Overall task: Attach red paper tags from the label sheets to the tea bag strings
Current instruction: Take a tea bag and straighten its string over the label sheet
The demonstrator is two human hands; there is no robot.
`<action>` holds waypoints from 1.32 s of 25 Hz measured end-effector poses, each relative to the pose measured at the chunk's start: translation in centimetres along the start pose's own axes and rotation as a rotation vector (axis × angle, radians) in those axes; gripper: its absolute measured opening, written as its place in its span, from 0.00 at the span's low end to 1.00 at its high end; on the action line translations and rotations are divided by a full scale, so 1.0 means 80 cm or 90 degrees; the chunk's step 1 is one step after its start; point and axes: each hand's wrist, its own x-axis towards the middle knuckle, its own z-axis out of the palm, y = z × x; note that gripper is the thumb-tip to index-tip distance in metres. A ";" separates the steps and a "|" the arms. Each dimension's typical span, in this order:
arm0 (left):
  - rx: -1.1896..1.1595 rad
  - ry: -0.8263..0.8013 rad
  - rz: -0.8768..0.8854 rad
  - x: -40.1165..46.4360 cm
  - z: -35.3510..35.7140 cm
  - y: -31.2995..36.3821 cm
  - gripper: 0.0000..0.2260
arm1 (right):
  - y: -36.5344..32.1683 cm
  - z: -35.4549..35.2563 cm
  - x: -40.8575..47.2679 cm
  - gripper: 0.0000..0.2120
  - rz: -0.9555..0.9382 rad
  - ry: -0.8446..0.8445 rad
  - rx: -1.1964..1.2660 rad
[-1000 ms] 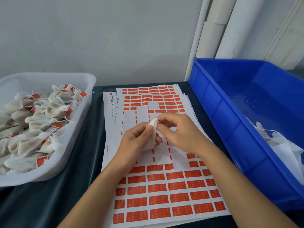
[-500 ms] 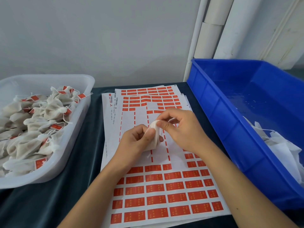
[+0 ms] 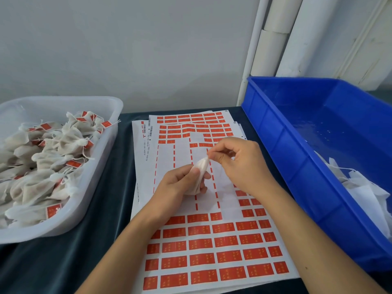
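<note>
My left hand [image 3: 180,183] grips a small white tea bag [image 3: 200,168] above the middle of the label sheets [image 3: 184,153]. My right hand [image 3: 237,160] pinches the bag's gathered top end or its string between thumb and fingertips; the string itself is too thin to make out. Rows of red paper tags [image 3: 224,256] fill the near part of the top sheet, and more sit at its far end. The sheet's middle is peeled bare, with only thin red strips left.
A white plastic tub [image 3: 101,166] on the left holds several tea bags with red tags. A blue crate [image 3: 297,166] on the right holds white untagged bags [image 3: 367,192]. Dark cloth [image 3: 63,262] covers the table. White pipes [image 3: 273,35] stand against the wall behind.
My right hand has lifted slightly and drawn the bag's top end up and to the right. My left hand keeps its grip on the bag in nearly the same place.
</note>
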 end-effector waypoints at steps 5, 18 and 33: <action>-0.026 0.011 -0.026 0.000 -0.005 -0.003 0.15 | 0.015 0.009 -0.005 0.05 -0.007 -0.011 -0.112; -0.024 0.086 0.012 -0.002 0.007 0.011 0.15 | -0.012 0.004 -0.024 0.03 -0.258 -0.066 -0.285; 0.248 0.089 0.122 -0.003 0.016 -0.007 0.09 | 0.010 0.018 -0.017 0.05 0.107 -0.139 0.140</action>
